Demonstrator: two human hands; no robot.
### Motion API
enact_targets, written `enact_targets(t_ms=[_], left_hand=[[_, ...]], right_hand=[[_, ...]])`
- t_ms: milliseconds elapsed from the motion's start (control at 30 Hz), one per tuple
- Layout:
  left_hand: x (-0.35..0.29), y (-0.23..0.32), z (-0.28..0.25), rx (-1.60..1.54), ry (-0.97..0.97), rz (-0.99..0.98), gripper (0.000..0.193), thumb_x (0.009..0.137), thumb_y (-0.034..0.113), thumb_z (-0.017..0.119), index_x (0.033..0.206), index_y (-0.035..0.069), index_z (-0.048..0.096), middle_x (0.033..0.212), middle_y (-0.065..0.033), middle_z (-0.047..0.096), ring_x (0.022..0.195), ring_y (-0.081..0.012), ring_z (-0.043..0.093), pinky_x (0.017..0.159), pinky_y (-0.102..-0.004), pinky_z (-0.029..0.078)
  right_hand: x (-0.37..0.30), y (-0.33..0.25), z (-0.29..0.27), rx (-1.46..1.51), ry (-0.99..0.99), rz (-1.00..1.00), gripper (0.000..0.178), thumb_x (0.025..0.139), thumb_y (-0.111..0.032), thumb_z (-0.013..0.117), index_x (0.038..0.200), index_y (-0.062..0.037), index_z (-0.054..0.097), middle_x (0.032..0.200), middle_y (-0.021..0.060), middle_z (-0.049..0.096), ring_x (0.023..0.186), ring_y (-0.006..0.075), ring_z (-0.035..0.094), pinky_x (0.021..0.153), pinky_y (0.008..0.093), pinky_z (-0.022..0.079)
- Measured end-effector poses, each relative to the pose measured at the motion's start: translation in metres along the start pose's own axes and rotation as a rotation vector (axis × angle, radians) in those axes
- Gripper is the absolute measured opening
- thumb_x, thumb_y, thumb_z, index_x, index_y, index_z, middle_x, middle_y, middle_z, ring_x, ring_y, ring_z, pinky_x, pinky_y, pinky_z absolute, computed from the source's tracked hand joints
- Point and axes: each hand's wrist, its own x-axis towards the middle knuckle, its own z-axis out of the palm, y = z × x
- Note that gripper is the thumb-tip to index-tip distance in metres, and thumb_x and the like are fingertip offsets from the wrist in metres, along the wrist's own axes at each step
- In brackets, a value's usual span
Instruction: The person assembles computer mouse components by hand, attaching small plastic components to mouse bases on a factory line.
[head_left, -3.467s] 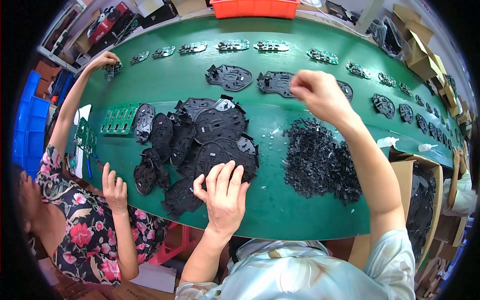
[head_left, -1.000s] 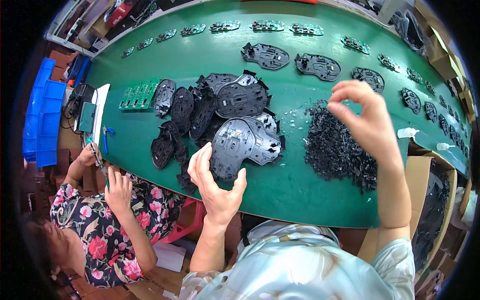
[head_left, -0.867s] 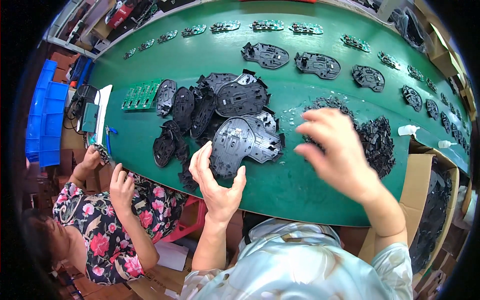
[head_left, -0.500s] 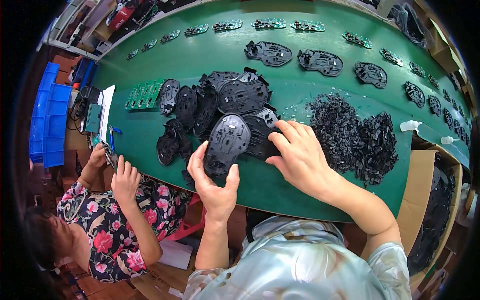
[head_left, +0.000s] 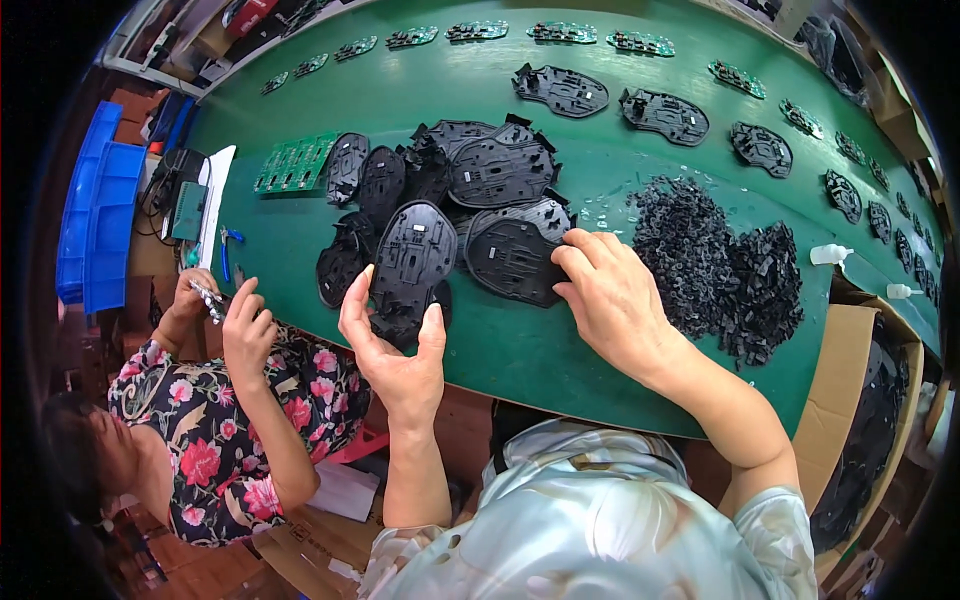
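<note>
My left hand [head_left: 400, 375] is curved around the lower end of a black plastic mouse base [head_left: 415, 250], fingers at its left edge and thumb at its right. The base stands tilted up, its ribbed inner side showing. My right hand [head_left: 620, 300] grips the right edge of another dark mouse base [head_left: 512, 262] in the middle of the table; the fingertips are partly hidden there. Behind both hands lies a heap of similar black bases [head_left: 500, 172], overlapping each other. To the right of my right hand is a pile of small black plastic parts [head_left: 690, 250].
Green circuit boards [head_left: 563, 32] and separate mouse bases [head_left: 665, 116] lie in curved rows along the far side of the green table [head_left: 600, 400]. A co-worker [head_left: 215, 440] sits at the left, holding a small part. A cardboard box [head_left: 850, 400] of black parts stands at right.
My left hand has moved left with its mouse base, away from the heap's middle. The base by my right hand now lies more exposed. The whole view has shifted slightly.
</note>
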Motion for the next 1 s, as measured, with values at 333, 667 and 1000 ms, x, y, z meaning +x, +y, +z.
enact_targets(t_ms=[333, 667, 1000], left_hand=[[-0.001, 0.017, -0.007, 0.354, 0.049, 0.186, 0.077, 0.065, 0.009, 0.080, 0.132, -0.001, 0.042, 0.130, -0.0179, 0.045, 0.123, -0.0344, 0.040, 0.105, -0.0450, 0.033], [-0.019, 0.029, -0.007, 0.423, 0.091, 0.341, 0.081, 0.063, 0.010, 0.081, 0.132, 0.000, 0.040, 0.133, -0.0182, 0.045, 0.123, -0.0366, 0.039, 0.104, -0.0486, 0.032], [-0.027, 0.036, 0.000, 0.375, 0.099, 0.359, 0.079, 0.064, 0.007, 0.081, 0.132, 0.000, 0.041, 0.135, -0.0176, 0.045, 0.124, -0.0359, 0.040, 0.105, -0.0466, 0.033]], right_hand=[[-0.003, 0.001, -0.001, 0.157, 0.077, -0.030, 0.025, 0.074, -0.002, 0.068, 0.096, 0.0006, 0.058, 0.104, 0.0158, 0.059, 0.091, 0.0331, 0.056, 0.080, 0.0401, 0.049], [-0.023, -0.005, -0.013, 0.243, 0.099, -0.103, 0.026, 0.072, 0.001, 0.070, 0.095, 0.0010, 0.058, 0.107, 0.0165, 0.059, 0.092, 0.0344, 0.057, 0.080, 0.0406, 0.049], [-0.055, 0.008, -0.018, 0.310, -0.010, -0.209, 0.028, 0.067, 0.005, 0.068, 0.093, 0.0013, 0.057, 0.109, 0.0189, 0.058, 0.094, 0.0361, 0.056, 0.079, 0.0405, 0.050]])
